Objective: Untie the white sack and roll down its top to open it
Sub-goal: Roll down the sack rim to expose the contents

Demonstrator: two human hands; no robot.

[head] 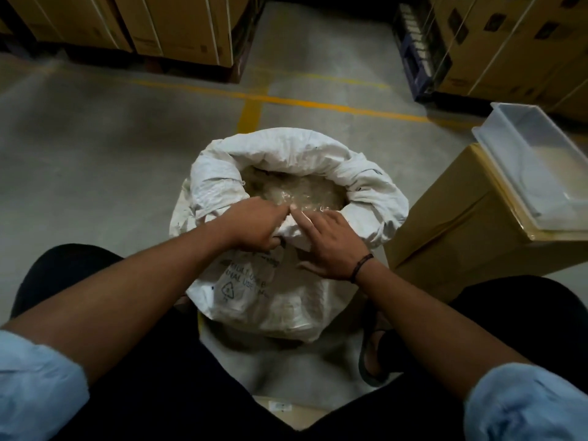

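Observation:
The white sack (280, 300) stands upright on the floor between my knees, black print and a recycling mark on its near face. Its top is rolled outward into a thick collar (375, 198), and the mouth is wide, showing pale clear-wrapped contents (296, 189) inside. My left hand (254, 227) grips the near part of the rolled rim, fingers curled over the fabric. My right hand (327, 246) lies on the same rim just to the right, fingers pressed on the cloth, thumb spread toward me. The two hands nearly touch at the fingertips.
A brown cardboard box (458, 237) stands close on the right with a clear plastic bin (537, 160) on top. Stacked cartons on pallets (178, 30) line the back left and back right. Yellow floor lines (286, 100) cross the concrete beyond the sack.

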